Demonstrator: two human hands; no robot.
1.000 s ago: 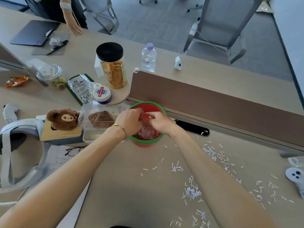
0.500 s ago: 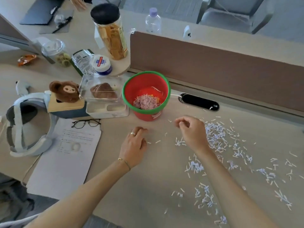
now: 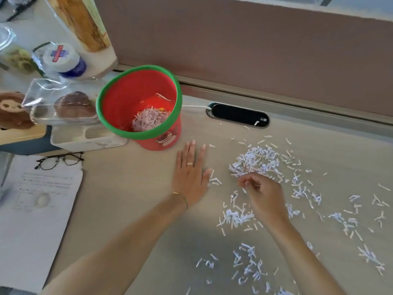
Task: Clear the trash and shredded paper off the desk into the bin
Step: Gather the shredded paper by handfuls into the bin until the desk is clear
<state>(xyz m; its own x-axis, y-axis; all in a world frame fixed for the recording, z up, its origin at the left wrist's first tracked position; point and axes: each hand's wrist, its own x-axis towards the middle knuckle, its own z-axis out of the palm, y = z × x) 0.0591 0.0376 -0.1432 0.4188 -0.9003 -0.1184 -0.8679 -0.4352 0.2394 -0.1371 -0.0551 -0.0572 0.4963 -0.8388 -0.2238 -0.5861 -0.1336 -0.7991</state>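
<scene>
Left hand (image 3: 190, 176) lying flat on desk (image 3: 131, 209), fingers straight and released, just at 5 o'clock of the bin (image 3: 142, 107). Right hand (image 3: 262, 193) curling its fingers, pinching at shredded paper (image 3: 256, 161); whether a strip is actually being held, cannot tell. Shreds lying scattered from 3 to 6 o'clock of the hands. Bin sitting at 11 o'clock of left hand, holding a clump of shreds. Glasses (image 3: 58, 160) resting on paper sheet (image 3: 36, 209) at 9 o'clock.
</scene>
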